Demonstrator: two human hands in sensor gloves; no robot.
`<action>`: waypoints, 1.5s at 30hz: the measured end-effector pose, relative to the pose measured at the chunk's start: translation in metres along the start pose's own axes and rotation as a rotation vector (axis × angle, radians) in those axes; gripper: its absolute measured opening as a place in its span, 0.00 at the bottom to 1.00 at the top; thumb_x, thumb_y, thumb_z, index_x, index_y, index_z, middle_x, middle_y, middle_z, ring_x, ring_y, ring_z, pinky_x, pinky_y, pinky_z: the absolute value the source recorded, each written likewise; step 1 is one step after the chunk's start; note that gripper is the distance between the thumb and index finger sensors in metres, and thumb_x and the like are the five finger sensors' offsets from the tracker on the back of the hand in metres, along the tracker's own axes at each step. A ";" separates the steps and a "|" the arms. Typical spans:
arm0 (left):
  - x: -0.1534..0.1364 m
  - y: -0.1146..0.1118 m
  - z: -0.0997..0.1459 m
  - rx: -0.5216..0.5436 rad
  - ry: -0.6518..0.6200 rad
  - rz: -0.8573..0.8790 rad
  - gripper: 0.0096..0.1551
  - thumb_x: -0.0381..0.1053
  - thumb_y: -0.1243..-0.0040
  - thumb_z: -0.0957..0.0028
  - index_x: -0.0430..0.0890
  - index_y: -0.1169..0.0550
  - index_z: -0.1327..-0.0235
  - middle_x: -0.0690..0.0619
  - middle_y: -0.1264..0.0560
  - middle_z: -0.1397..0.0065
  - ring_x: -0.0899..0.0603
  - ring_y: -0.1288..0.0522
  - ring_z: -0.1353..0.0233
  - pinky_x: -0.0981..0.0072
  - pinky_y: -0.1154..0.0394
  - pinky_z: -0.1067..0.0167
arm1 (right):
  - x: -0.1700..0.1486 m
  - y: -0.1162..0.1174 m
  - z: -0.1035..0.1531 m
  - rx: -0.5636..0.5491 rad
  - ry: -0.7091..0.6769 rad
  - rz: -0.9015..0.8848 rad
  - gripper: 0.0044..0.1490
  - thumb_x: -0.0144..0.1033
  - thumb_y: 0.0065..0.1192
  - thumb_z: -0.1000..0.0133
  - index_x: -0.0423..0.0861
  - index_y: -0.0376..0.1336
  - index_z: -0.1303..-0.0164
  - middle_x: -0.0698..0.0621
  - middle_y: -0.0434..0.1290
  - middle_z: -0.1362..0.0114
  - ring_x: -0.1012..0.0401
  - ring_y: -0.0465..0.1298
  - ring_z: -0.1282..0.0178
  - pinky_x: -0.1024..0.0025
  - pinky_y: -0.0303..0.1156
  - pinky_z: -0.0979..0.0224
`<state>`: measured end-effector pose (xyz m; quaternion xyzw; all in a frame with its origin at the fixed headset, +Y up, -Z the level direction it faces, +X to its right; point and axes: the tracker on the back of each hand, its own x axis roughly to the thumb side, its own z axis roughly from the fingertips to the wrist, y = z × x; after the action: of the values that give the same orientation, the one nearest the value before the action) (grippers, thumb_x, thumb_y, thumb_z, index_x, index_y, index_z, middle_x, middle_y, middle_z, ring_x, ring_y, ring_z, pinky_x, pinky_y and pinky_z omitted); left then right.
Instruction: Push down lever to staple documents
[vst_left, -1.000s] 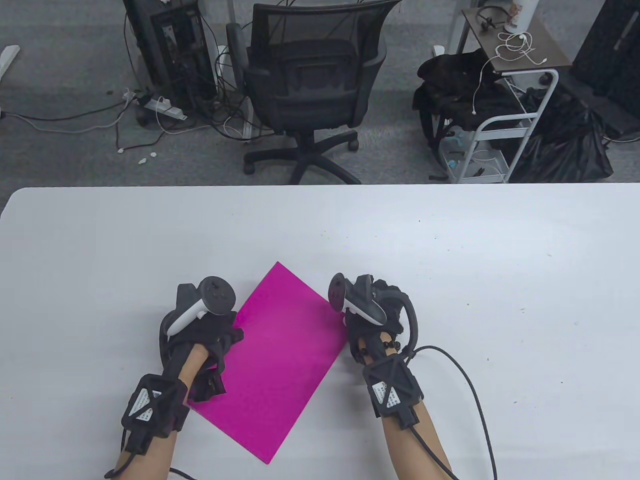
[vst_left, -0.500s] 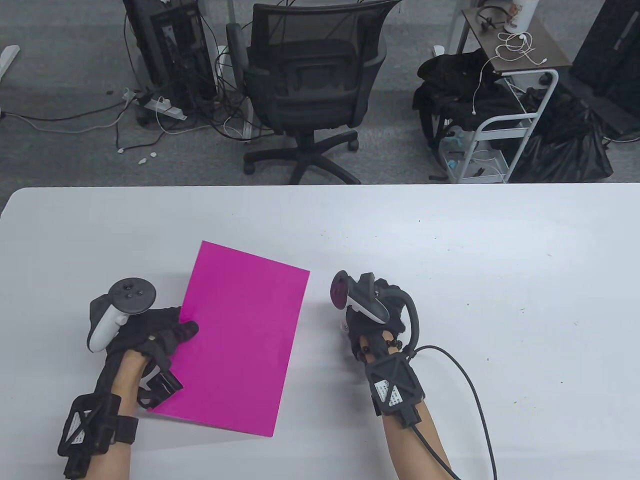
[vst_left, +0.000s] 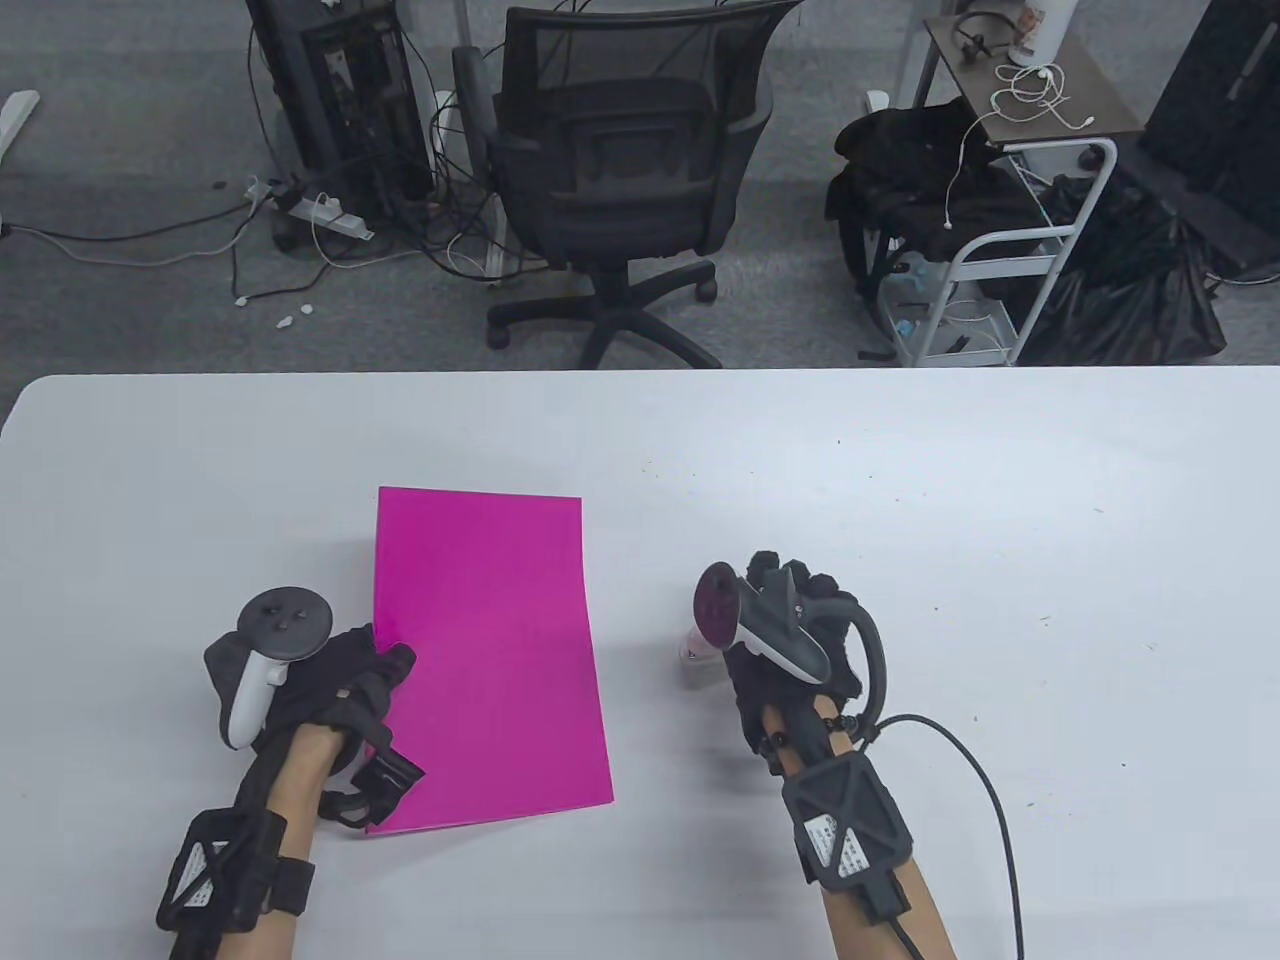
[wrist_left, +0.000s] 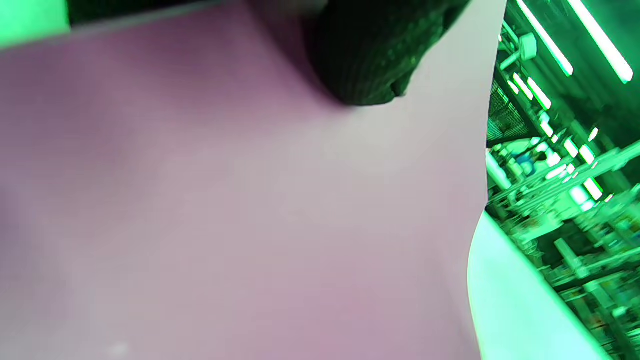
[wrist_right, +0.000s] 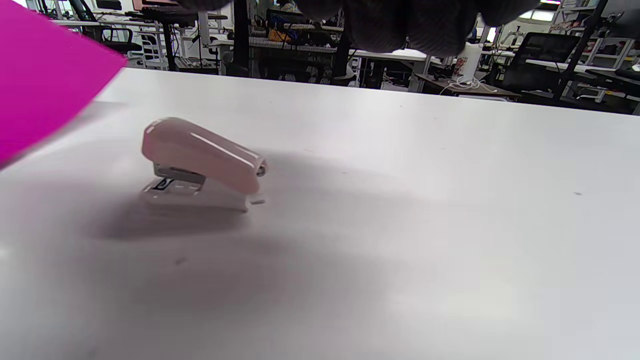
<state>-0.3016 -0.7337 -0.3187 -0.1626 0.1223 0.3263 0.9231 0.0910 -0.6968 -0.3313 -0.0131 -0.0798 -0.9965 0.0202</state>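
A magenta sheet of paper (vst_left: 485, 650) lies on the white table (vst_left: 900, 480), left of centre. My left hand (vst_left: 385, 680) grips its lower left edge, thumb on top. In the left wrist view the paper (wrist_left: 225, 225) fills the frame with a gloved finger (wrist_left: 365, 65) resting on it. A small pale pink stapler (wrist_right: 200, 165) stands closed on the table, apart from the paper. In the table view the stapler (vst_left: 695, 655) peeks out left of my right hand (vst_left: 790, 600). The right hand hovers over it without touching, its fingertips (wrist_right: 400, 25) hanging above.
A black cable (vst_left: 980, 780) runs from my right wrist across the table. A black office chair (vst_left: 620, 170) and a white cart (vst_left: 1010, 250) stand beyond the table's far edge.
My left hand has pulled the paper left, away from the stapler, and turned it nearly square to the table. My right hand has shifted right and back toward me.
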 end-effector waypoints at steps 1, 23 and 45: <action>0.004 -0.002 0.000 0.026 0.000 -0.060 0.22 0.44 0.36 0.40 0.38 0.20 0.36 0.45 0.12 0.44 0.43 0.12 0.48 0.41 0.18 0.46 | -0.003 -0.001 0.006 -0.010 -0.002 0.000 0.49 0.48 0.39 0.37 0.28 0.40 0.16 0.24 0.52 0.18 0.26 0.58 0.21 0.29 0.56 0.24; 0.031 -0.045 -0.001 0.259 0.160 -0.614 0.28 0.49 0.32 0.47 0.38 0.19 0.36 0.46 0.16 0.46 0.43 0.15 0.48 0.36 0.19 0.46 | -0.043 0.021 0.052 -0.133 -0.078 -0.108 0.50 0.49 0.42 0.37 0.27 0.40 0.16 0.23 0.49 0.18 0.25 0.54 0.21 0.28 0.54 0.24; 0.033 -0.050 0.002 0.315 0.188 -0.722 0.43 0.55 0.31 0.50 0.32 0.26 0.26 0.44 0.16 0.41 0.40 0.16 0.43 0.33 0.22 0.42 | -0.045 0.029 0.051 -0.087 -0.161 -0.160 0.53 0.51 0.42 0.38 0.28 0.36 0.16 0.22 0.39 0.17 0.24 0.42 0.20 0.24 0.47 0.25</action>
<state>-0.2443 -0.7506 -0.3169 -0.0810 0.1898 -0.0579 0.9768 0.1383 -0.7158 -0.2774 -0.0878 -0.0387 -0.9932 -0.0667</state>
